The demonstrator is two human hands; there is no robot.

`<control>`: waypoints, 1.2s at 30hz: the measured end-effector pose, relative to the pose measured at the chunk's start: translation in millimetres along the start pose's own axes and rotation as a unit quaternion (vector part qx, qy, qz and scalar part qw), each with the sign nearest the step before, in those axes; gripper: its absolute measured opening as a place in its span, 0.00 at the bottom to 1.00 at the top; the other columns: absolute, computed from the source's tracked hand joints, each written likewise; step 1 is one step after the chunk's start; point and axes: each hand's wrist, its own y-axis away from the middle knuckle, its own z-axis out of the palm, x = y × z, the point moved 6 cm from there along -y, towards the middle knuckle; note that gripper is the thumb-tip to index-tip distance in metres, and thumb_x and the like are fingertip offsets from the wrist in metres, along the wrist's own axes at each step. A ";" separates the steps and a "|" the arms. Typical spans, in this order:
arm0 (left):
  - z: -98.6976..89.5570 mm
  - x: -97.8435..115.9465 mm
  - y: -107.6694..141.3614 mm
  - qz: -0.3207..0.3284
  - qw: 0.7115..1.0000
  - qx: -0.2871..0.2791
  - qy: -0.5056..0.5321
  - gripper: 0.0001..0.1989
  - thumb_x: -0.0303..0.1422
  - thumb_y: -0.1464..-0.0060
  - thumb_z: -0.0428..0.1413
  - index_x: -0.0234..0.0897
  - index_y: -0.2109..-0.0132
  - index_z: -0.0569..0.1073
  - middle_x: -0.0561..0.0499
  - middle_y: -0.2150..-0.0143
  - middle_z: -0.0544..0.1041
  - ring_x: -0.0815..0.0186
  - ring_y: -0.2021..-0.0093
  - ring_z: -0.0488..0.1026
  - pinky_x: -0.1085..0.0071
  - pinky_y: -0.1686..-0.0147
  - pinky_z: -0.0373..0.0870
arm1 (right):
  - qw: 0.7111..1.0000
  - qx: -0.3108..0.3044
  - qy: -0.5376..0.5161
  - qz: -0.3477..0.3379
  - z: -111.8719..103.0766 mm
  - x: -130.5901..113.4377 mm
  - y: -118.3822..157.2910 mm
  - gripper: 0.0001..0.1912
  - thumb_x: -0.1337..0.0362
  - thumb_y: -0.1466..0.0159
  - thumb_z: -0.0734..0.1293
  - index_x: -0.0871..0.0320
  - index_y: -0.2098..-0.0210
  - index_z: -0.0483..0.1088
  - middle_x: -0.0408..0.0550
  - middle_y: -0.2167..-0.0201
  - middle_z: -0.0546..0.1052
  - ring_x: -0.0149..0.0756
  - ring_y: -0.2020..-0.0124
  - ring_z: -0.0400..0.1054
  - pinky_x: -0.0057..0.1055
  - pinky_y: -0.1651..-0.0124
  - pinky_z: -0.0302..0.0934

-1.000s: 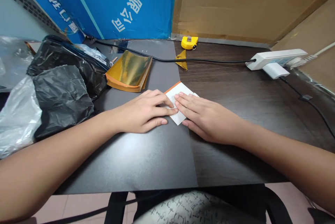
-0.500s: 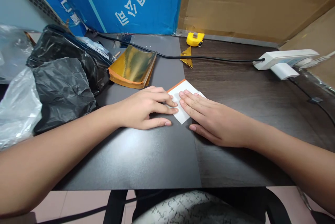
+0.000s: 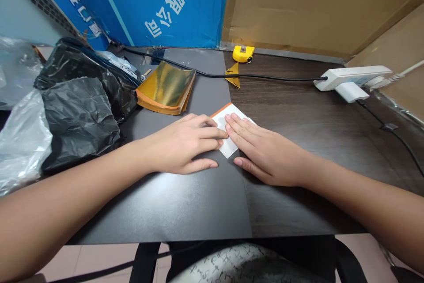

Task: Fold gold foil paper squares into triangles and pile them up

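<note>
Paper square [image 3: 221, 119], white with an orange edge, is held flat where the grey sheet [image 3: 159, 203] meets the dark wood counter [image 3: 298, 97]. It is pressed by the right hand [image 3: 268, 155], which is open, palm down, with its fingers spread over the paper. The left hand [image 3: 180, 146] is also open and ungripping, its fingertips [image 3: 218, 132] set at the paper's left side; contact there is partly hidden and can only be judged probable. The step in hand appears to be flattening a fold. Even pressure along the crease seems called for next. A gold-faced paper stack [image 3: 164, 88] is laid beyond the left hand, beside black plastic bags [image 3: 79, 119]. A folded gold triangle [image 3: 232, 75] is seen near a yellow tape measure [image 3: 243, 53].
</note>
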 end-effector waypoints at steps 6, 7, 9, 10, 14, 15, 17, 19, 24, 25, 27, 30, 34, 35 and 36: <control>-0.1 3.5 0.4 -0.017 0.999 -0.029 -0.022 0.18 0.44 0.31 0.50 0.35 0.49 0.74 0.45 0.36 0.73 0.50 0.39 0.67 0.54 0.44 0.67 | 0.999 -0.006 0.028 0.020 1.5 -2.2 -2.9 0.34 0.56 0.24 0.53 0.81 0.32 0.57 0.76 0.29 0.54 0.60 0.26 0.48 0.54 0.29 0.55; -0.5 3.9 0.3 -0.019 0.999 -0.035 -0.025 0.18 0.44 0.31 0.50 0.35 0.48 0.74 0.45 0.36 0.73 0.50 0.39 0.67 0.54 0.45 0.68 | 0.999 -0.012 0.030 0.025 1.9 0.6 -2.4 0.34 0.56 0.24 0.52 0.81 0.32 0.57 0.75 0.29 0.54 0.59 0.26 0.48 0.54 0.28 0.55; -1.7 4.7 0.0 -0.019 0.999 -0.042 -0.029 0.18 0.44 0.32 0.50 0.35 0.48 0.74 0.45 0.36 0.74 0.49 0.38 0.67 0.54 0.45 0.68 | 0.998 -0.020 0.040 0.048 2.4 11.8 -0.2 0.34 0.56 0.24 0.51 0.81 0.31 0.56 0.75 0.29 0.54 0.59 0.27 0.48 0.54 0.28 0.54; -2.3 5.1 -0.2 -0.018 0.998 -0.044 -0.029 0.17 0.44 0.32 0.51 0.35 0.48 0.74 0.45 0.37 0.74 0.50 0.38 0.67 0.54 0.45 0.68 | 0.996 -0.021 0.049 0.066 2.3 19.9 1.4 0.35 0.56 0.24 0.51 0.82 0.31 0.55 0.76 0.29 0.53 0.61 0.27 0.48 0.55 0.28 0.54; -3.5 5.9 -0.6 -0.016 0.999 -0.044 -0.022 0.17 0.44 0.32 0.51 0.35 0.49 0.74 0.45 0.37 0.74 0.49 0.38 0.67 0.54 0.46 0.68 | 0.987 -0.033 0.079 0.133 0.0 47.4 4.7 0.35 0.56 0.24 0.51 0.84 0.32 0.55 0.78 0.30 0.53 0.64 0.27 0.49 0.58 0.29 0.53; -3.5 5.9 -0.7 -0.017 0.999 -0.043 -0.022 0.17 0.43 0.33 0.52 0.35 0.49 0.74 0.45 0.37 0.74 0.49 0.38 0.67 0.54 0.46 0.69 | 0.986 -0.029 0.084 0.143 -2.0 48.9 3.6 0.35 0.57 0.24 0.51 0.84 0.32 0.56 0.78 0.30 0.54 0.64 0.27 0.49 0.58 0.29 0.53; -3.2 5.8 -0.6 -0.019 0.999 -0.040 -0.023 0.16 0.42 0.33 0.53 0.35 0.50 0.75 0.44 0.38 0.75 0.49 0.39 0.68 0.54 0.47 0.69 | 0.987 -0.010 0.085 0.139 -6.2 41.6 -1.5 0.33 0.59 0.25 0.51 0.84 0.32 0.57 0.78 0.30 0.54 0.65 0.27 0.47 0.60 0.28 0.51; -2.9 5.9 -0.4 -0.017 0.999 -0.033 -0.024 0.16 0.42 0.33 0.53 0.35 0.49 0.75 0.43 0.39 0.75 0.49 0.38 0.68 0.54 0.46 0.69 | 0.994 0.005 0.062 0.089 -6.6 22.7 -8.5 0.33 0.59 0.25 0.51 0.81 0.31 0.56 0.75 0.28 0.51 0.62 0.26 0.44 0.59 0.27 0.49; -2.8 3.1 -0.1 -0.005 1.000 -0.020 -0.012 0.20 0.45 0.32 0.52 0.35 0.46 0.75 0.40 0.43 0.76 0.51 0.42 0.70 0.55 0.45 0.69 | 0.998 -0.020 -0.003 0.053 7.1 8.3 -11.5 0.38 0.53 0.25 0.52 0.84 0.30 0.52 0.78 0.29 0.48 0.60 0.25 0.40 0.58 0.27 0.49; -3.1 1.9 -0.1 -0.003 1.000 -0.020 -0.002 0.19 0.45 0.33 0.52 0.35 0.46 0.76 0.40 0.44 0.76 0.52 0.43 0.71 0.56 0.45 0.69 | 0.997 -0.021 -0.004 0.077 8.3 16.1 -9.3 0.38 0.53 0.25 0.52 0.82 0.30 0.51 0.77 0.28 0.47 0.60 0.24 0.39 0.58 0.27 0.49; -4.7 0.0 -0.2 0.003 1.000 -0.014 0.022 0.18 0.44 0.33 0.53 0.35 0.48 0.77 0.41 0.47 0.77 0.54 0.46 0.73 0.58 0.45 0.69 | 0.993 -0.029 0.004 0.117 9.3 33.2 -4.6 0.37 0.53 0.25 0.52 0.80 0.29 0.49 0.75 0.27 0.46 0.59 0.25 0.39 0.57 0.26 0.48; -6.9 -2.1 -0.3 0.009 0.999 -0.001 0.051 0.15 0.42 0.33 0.53 0.36 0.52 0.78 0.42 0.50 0.78 0.57 0.47 0.74 0.61 0.45 0.69 | 0.988 -0.043 0.029 0.142 7.0 48.1 -1.8 0.37 0.55 0.24 0.51 0.83 0.29 0.49 0.77 0.27 0.46 0.62 0.25 0.40 0.57 0.26 0.47; -7.7 -4.7 0.2 0.002 0.999 0.025 0.036 0.13 0.40 0.33 0.53 0.38 0.57 0.79 0.46 0.52 0.80 0.58 0.48 0.74 0.58 0.41 0.63 | 0.994 -0.019 0.033 0.103 -0.2 39.3 -6.2 0.33 0.59 0.25 0.53 0.79 0.29 0.52 0.71 0.26 0.46 0.59 0.24 0.39 0.59 0.26 0.47; -7.8 -5.0 0.6 0.002 0.999 0.034 0.026 0.13 0.40 0.32 0.53 0.39 0.58 0.80 0.47 0.53 0.80 0.59 0.49 0.74 0.56 0.40 0.61 | 0.996 -0.018 0.023 0.084 -0.4 34.6 -7.2 0.32 0.60 0.25 0.53 0.76 0.29 0.52 0.69 0.26 0.47 0.57 0.24 0.39 0.59 0.26 0.47; -8.0 -5.4 1.0 0.004 0.999 0.042 0.017 0.13 0.39 0.32 0.53 0.40 0.59 0.80 0.48 0.54 0.80 0.60 0.50 0.74 0.56 0.40 0.60 | 0.997 -0.023 0.011 0.067 0.2 30.4 -7.8 0.31 0.60 0.25 0.52 0.74 0.28 0.52 0.66 0.26 0.49 0.55 0.24 0.41 0.58 0.26 0.48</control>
